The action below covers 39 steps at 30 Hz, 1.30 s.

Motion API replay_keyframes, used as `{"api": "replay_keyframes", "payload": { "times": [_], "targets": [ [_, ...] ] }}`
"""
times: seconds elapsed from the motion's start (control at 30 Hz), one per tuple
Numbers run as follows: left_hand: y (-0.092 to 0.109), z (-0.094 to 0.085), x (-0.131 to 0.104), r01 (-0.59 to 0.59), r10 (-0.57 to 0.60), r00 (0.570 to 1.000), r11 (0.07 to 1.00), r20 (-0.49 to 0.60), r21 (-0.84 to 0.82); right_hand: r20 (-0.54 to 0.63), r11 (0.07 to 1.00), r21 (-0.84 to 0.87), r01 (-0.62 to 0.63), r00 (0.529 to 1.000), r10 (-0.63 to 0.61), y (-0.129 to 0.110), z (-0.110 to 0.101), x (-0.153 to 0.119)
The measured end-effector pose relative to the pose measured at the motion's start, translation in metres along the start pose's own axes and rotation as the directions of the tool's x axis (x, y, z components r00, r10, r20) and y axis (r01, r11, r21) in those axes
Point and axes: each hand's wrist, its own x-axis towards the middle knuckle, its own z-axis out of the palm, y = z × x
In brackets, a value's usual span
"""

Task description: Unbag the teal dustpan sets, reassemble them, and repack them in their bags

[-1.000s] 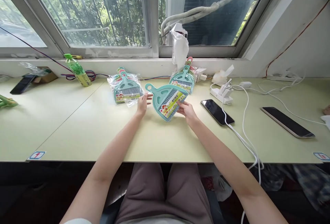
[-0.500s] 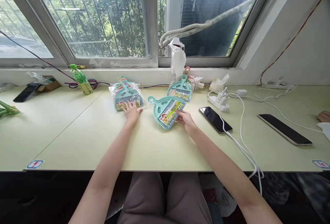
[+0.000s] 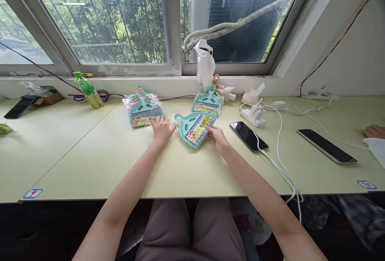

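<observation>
My right hand (image 3: 217,136) grips the right edge of a teal dustpan and brush set (image 3: 192,129), thumb over its printed label. The set is tilted, its handle toward the upper left. My left hand (image 3: 162,129) has its fingers spread at the lower right of a wrapped stack of dustpan sets (image 3: 143,110); whether it touches the plastic I cannot tell. Behind the held set lies another wrapped pile of dustpan sets (image 3: 208,101), teal on top with a pink handle showing.
Rightward are a black phone (image 3: 249,136), a white power strip (image 3: 253,116) with cables, and a dark tablet-like slab (image 3: 326,146). Another person's hand (image 3: 374,131) rests at the far right. A green bottle (image 3: 89,91) and a cardboard box (image 3: 51,96) stand back left.
My left hand has moved right, away from the wrapped stack's front and toward the held dustpan set. My right hand keeps its grip. The camera view has shifted slightly.
</observation>
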Motion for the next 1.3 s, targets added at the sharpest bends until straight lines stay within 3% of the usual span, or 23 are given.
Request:
{"api": "replay_keyframes", "payload": {
  "times": [0.23,0.4,0.5,0.63,0.8,0.9,1.03,1.3],
  "targets": [
    [-0.007,0.004,0.0,-0.074,0.051,0.986,0.987,0.157,0.145,0.022,0.999,-0.037,0.019,1.0,-0.018,0.0,-0.001,-0.001],
    [-0.007,0.0,0.002,-0.038,0.018,0.986,0.992,0.165,0.117,0.023,0.999,-0.04,0.009,1.0,-0.008,0.0,-0.001,0.0],
    [-0.006,-0.004,0.003,0.067,-0.073,0.989,0.997,0.126,0.05,0.014,0.999,-0.037,-0.001,1.0,0.001,0.0,0.0,-0.001],
    [-0.004,-0.013,0.006,0.199,-0.201,0.979,0.978,-0.026,-0.069,0.019,1.0,-0.015,0.024,1.0,-0.024,0.001,0.001,-0.003],
    [-0.003,-0.021,0.008,0.259,-0.282,0.946,0.953,-0.156,-0.154,0.018,0.998,0.008,0.06,0.998,-0.06,0.002,-0.001,-0.001],
    [0.0,-0.021,0.007,0.203,-0.235,0.959,0.96,-0.156,-0.193,0.071,0.998,0.009,0.059,0.996,-0.06,0.002,-0.001,0.0],
    [0.012,-0.016,0.0,0.043,-0.07,0.989,0.979,-0.132,-0.198,0.145,0.998,0.001,0.064,0.987,-0.064,0.001,0.001,-0.002],
    [0.022,-0.01,-0.006,-0.112,0.085,0.989,0.965,-0.122,-0.238,0.116,0.996,0.005,0.093,0.989,-0.093,0.004,0.002,-0.002]
  ]
}}
